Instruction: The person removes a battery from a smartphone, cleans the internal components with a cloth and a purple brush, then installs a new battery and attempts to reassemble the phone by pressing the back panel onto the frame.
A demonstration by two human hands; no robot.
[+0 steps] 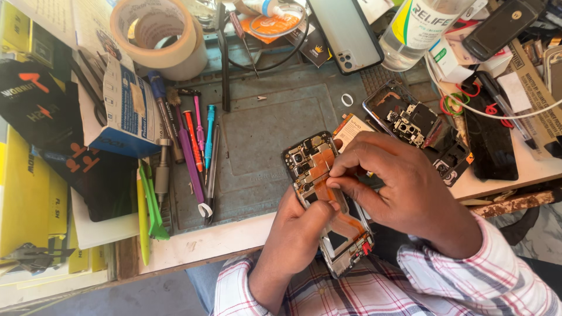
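While left hand [301, 225] cradles opened phone [325, 199], right hand [389, 184] pinches its flex.

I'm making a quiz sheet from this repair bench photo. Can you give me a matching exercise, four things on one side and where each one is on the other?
Things:
1. opened phone
2. roll of tape
3. clear bottle
4. green pry tool

Places:
A. top left of the bench, beside a blue-and-white box
B. held between the left hand and the right hand
C. at the left edge of the grey mat
D. top right, next to a back cover

Pairs: 1-B, 2-A, 3-D, 4-C
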